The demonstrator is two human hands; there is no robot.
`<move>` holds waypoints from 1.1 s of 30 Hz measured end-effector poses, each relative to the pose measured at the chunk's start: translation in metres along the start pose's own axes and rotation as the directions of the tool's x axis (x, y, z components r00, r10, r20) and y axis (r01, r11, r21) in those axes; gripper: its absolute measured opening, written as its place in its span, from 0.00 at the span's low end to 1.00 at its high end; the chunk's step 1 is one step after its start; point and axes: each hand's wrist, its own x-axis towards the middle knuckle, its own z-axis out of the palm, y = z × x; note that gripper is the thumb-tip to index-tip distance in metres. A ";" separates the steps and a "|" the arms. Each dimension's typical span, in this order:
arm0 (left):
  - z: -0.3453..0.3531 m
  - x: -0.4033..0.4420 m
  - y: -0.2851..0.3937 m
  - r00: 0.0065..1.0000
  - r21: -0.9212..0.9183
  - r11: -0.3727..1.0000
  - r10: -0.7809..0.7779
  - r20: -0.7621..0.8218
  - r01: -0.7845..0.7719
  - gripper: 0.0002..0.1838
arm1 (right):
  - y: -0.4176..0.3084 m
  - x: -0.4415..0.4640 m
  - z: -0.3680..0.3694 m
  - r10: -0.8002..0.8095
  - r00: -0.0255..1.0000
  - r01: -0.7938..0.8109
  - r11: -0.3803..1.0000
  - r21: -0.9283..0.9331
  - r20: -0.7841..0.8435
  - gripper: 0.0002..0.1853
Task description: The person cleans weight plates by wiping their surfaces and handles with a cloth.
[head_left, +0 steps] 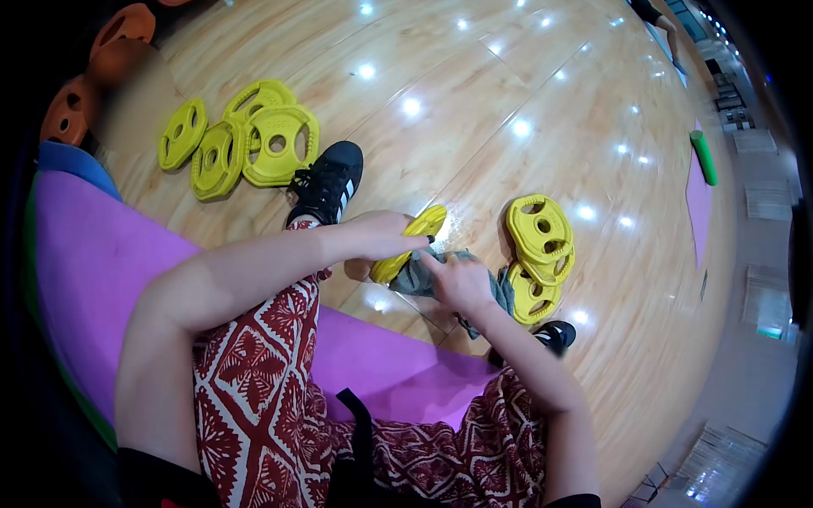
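Note:
Between my feet, my left hand (385, 237) grips a yellow weight plate (434, 222) that is tilted on its edge. My right hand (461, 284) holds a crumpled grey-green cloth (413, 278) against the lower part of this plate. Part of the plate is hidden behind the cloth and fingers. To the right, several yellow weight plates (542, 229) lie overlapping near my right shoe (555, 335). Another group of yellow plates (275, 144) lies beside my left shoe (330, 182), partly stacked.
Pink mats (406, 364) lie beneath and left of me. Orange weight plates (68, 110) stand at the far left. A green foam roller (703, 158) rests by a pink mat (696, 199) at the right. At the top right, another person's arm or leg (665, 34) shows on the wooden floor (457, 110).

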 end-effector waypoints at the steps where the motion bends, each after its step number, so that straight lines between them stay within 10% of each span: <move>1: -0.002 -0.001 0.001 1.000 -0.009 1.000 -0.013 -0.005 0.013 0.28 | 0.002 0.000 -0.004 -0.010 1.000 0.009 1.000 -0.023 -0.016 0.29; 5: -0.003 -0.001 0.003 0.999 0.023 0.999 -0.033 -0.007 0.034 0.30 | 0.001 -0.001 -0.009 -0.015 0.998 0.010 0.998 -0.067 -0.063 0.31; 11: -0.007 -0.005 0.008 0.994 0.066 0.994 -0.093 0.050 0.089 0.30 | -0.016 -0.001 0.003 0.053 0.977 -0.149 0.862 0.484 0.208 0.31; 14: -0.007 -0.005 0.008 0.996 0.068 0.994 -0.084 0.030 0.082 0.31 | -0.025 -0.003 0.009 0.011 0.973 -0.212 0.443 0.871 0.232 0.29; 15: -0.006 -0.004 0.005 0.994 0.070 0.993 -0.101 0.032 0.099 0.30 | -0.028 -0.002 0.009 -0.026 0.959 -0.279 0.114 0.954 0.283 0.30; 16: -0.005 -0.002 0.003 0.992 0.072 0.991 -0.118 0.033 0.115 0.30 | -0.030 -0.002 0.009 -0.077 0.946 -0.325 -0.228 0.918 0.316 0.30; 22: -0.006 -0.004 0.005 0.997 0.040 0.997 -0.058 -0.053 0.060 0.22 | -0.024 -0.004 -0.004 -0.147 0.916 -0.331 -0.804 0.494 0.374 0.33; 29: -0.004 -0.003 -0.002 0.991 0.010 0.994 -0.108 -0.076 0.109 0.22 | -0.033 -0.004 -0.005 -0.119 0.921 -0.339 -0.714 0.612 0.371 0.38; 33: -0.006 -0.004 -0.004 0.989 -0.011 0.990 -0.140 -0.053 0.140 0.23 | -0.036 -0.007 0.031 -0.055 0.963 -0.269 -0.194 0.943 0.263 0.38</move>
